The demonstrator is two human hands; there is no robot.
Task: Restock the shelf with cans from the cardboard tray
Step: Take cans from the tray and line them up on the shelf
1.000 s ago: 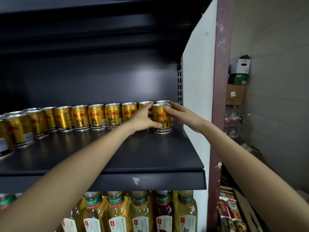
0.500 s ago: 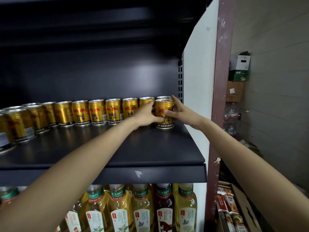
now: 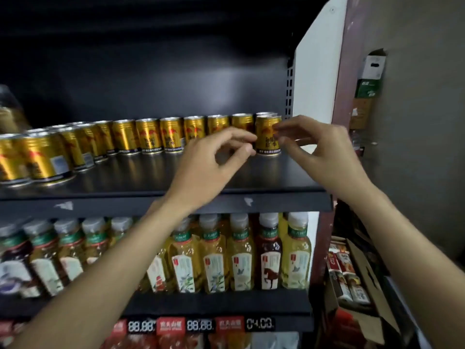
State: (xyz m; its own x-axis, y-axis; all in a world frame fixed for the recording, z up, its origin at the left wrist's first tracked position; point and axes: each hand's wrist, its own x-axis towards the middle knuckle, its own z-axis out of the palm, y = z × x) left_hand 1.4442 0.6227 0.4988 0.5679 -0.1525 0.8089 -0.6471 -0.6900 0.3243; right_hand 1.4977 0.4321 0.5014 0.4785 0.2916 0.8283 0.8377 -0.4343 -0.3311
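A gold can stands upright at the right end of the black shelf, in front of another can at the back. A long row of matching gold cans runs leftwards along the shelf's back and curves forward at the left. My left hand hovers just left of the end can, fingers loosely curled and apart, fingertips at its side. My right hand is on its right, with thumb and forefinger by the can's upper edge. Neither hand wraps the can. No cardboard tray of cans is in view.
Below, a shelf holds tea bottles above digital price tags. A white side panel closes the shelf on the right. Past it, a cardboard box of packaged goods sits low, and stacked cartons stand against the wall.
Both hands gripped the end can and now have loosened and drawn back toward me. The can stays standing on the shelf. My view has tilted down, showing more of the bottle shelf.
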